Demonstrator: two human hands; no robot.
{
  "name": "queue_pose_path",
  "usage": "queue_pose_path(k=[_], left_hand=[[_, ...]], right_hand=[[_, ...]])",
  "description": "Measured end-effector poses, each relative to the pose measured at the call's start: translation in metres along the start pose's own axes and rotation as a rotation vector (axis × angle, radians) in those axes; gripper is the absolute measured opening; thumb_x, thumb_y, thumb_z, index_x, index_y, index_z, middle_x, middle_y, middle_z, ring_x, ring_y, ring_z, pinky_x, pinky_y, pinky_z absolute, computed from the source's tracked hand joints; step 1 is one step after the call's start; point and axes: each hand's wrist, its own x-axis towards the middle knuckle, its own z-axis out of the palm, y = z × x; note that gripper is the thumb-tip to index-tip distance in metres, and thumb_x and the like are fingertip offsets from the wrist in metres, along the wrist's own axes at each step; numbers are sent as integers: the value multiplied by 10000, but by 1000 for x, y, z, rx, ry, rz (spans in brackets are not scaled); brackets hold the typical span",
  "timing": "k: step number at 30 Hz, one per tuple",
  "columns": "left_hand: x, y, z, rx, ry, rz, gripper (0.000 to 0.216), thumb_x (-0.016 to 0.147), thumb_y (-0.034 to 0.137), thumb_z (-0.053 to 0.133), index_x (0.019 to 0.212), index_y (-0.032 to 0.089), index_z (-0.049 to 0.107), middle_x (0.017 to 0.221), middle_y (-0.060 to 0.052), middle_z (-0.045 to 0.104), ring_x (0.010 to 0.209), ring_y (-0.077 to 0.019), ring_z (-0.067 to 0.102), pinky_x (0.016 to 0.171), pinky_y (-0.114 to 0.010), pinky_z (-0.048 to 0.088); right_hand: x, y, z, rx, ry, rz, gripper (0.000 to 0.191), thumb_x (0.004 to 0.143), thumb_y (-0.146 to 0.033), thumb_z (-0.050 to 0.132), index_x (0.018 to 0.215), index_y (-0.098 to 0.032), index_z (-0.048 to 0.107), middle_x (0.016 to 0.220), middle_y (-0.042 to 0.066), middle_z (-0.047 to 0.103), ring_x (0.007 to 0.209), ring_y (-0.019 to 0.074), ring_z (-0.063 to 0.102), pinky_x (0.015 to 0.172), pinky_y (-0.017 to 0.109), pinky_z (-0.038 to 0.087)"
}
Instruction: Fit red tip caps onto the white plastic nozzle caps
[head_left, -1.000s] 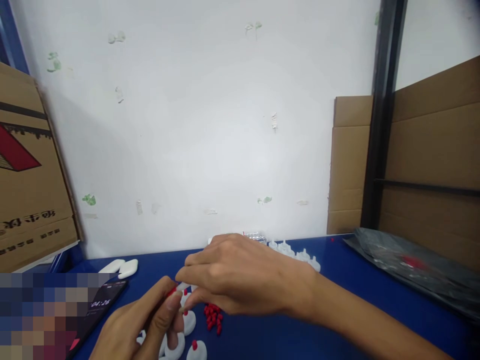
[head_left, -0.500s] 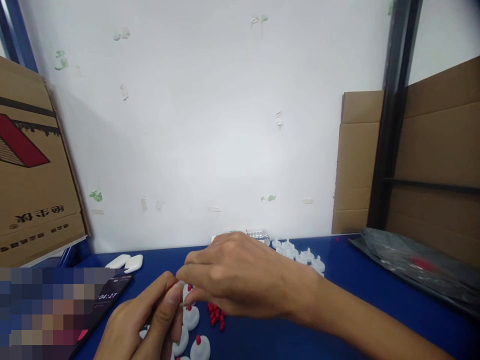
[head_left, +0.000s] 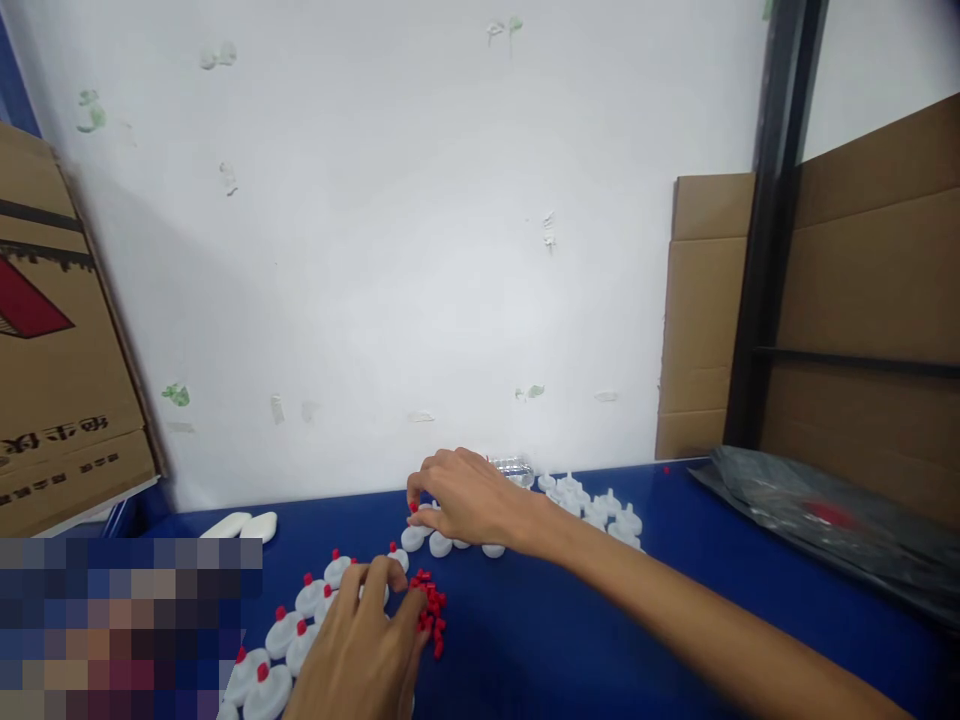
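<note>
My right hand (head_left: 469, 500) reaches toward the back of the table. Its thumb and index finger close around the red tip (head_left: 413, 507) of a white round nozzle cap (head_left: 412, 539), beside other white pieces partly hidden by the hand. Nearer to me, my left hand (head_left: 367, 630) is open, fingers bent and apart, at the left side of a pile of small red tips (head_left: 429, 600); the thumb touches or nearly touches the pile. White round caps with red tips (head_left: 283, 632) stand in rows to the left of that hand, some hidden behind it.
White nozzle pieces without red tips (head_left: 600, 507) cluster at the back right. A clear plastic bottle (head_left: 514, 470) lies by the wall. Two white rounded objects (head_left: 259, 527) lie back left. Grey plastic bags (head_left: 817, 525) lie right. Cardboard (head_left: 705, 310) stands along the sides.
My hands, earlier together at the front left, have parted. The right moved back to the white pieces; the left moved right to the red pile. The view shifted slightly, uncovering rows of red-tipped caps.
</note>
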Motion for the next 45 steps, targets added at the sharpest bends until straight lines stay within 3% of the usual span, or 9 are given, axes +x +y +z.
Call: queue_pose_path(k=[3,10,16,21,26,30,34,39,45], left_hand=[[0,-1,12,-32,-35,9,294,807,58,604,916,265,781,1107,-96,735,1039,-347,665,852,-472,595],[0,18,25,29,-90,-37,331,785,9,616,973,218,791,1230,-166,709,1184,-399,627,919,-505,565],[2,21,24,-103,-184,43,409,825,-32,509,981,233,780,1044,-95,766,1011,-313,700,865,-432,566],[3,20,33,-91,-257,45,424,816,-44,505,1004,216,781,1031,-96,782,1007,-317,711,879,-459,557],[5,22,32,-73,-280,75,419,819,-43,503,988,220,783,1018,-87,792,1007,-317,722,879,-462,566],[6,23,28,-47,-275,97,392,818,-50,494,916,207,773,948,-84,793,946,-310,737,830,-442,582],[6,23,26,-30,-249,117,419,806,-77,471,908,206,763,939,-74,791,909,-304,744,791,-429,591],[3,20,29,-5,-220,145,420,821,-68,470,943,220,751,949,-57,788,881,-285,744,777,-400,583],[2,20,25,-95,-137,178,412,823,-69,440,899,234,708,874,-23,764,812,-227,726,784,-334,539]], right_hand=[[4,5,14,4,-5,19,194,959,-347,683,1051,-201,770,1041,78,775,967,229,698,791,311,433],[5,10,34,18,-83,25,163,933,-261,659,983,-193,799,870,63,797,862,205,724,724,282,430],[5,8,49,15,-144,16,132,913,-244,686,938,-191,805,926,78,809,897,216,739,721,284,423],[5,7,56,9,-180,42,144,936,-241,679,984,-202,809,926,81,809,924,223,740,727,278,430],[6,10,38,-3,-166,119,266,947,-324,689,1194,-238,740,1061,67,796,1048,234,712,827,288,441],[0,18,7,-56,-233,269,176,934,-276,675,1065,-199,763,1045,101,787,982,252,728,756,296,468],[-8,26,-12,-96,-439,369,240,707,-276,880,913,-190,790,922,94,792,891,278,751,688,288,502],[-7,28,-7,-110,-606,402,333,638,-329,924,926,-214,802,935,73,799,908,279,762,728,299,545],[0,23,5,-136,-693,390,440,582,-328,946,974,-197,797,1040,115,793,1023,338,742,801,359,567]])
